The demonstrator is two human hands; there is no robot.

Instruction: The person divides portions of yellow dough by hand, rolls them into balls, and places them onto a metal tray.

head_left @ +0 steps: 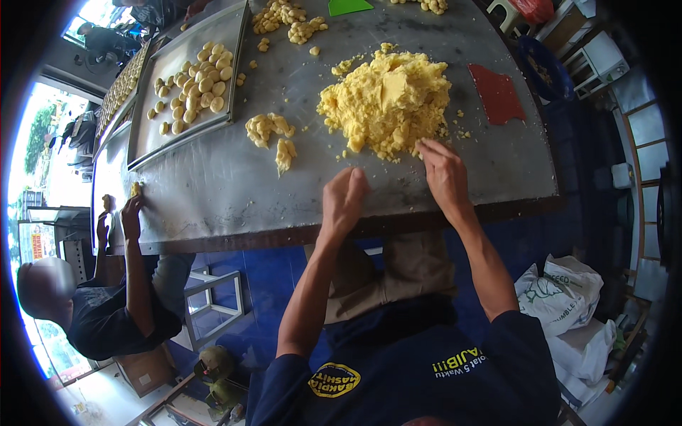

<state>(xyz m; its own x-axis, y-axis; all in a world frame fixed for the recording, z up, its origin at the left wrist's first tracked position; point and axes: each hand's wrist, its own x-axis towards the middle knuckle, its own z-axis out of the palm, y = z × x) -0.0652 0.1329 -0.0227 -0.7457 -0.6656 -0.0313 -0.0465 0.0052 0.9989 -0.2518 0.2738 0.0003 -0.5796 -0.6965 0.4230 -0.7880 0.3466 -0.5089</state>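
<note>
Lettering (pixel 456 362) stands on the navy shirt (pixel 398 358), white sack (pixel 561 295) and sign (pixel 37 246).

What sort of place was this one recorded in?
Probably a small bakery or food workshop: a large mound of crumbly yellow food sits on a metal-topped worktable, and a metal tray on the same table holds many pale rounded pieces.

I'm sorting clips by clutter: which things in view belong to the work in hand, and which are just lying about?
Seem to belong:
yellow crumbly mound, right hand at its near edge
yellow dough pieces beyond the left hand, likely
tray of pale balls, probably
metal table beneath them

Seem just lying about:
red flat sheet, untouched
white sacks
blue tub
</note>
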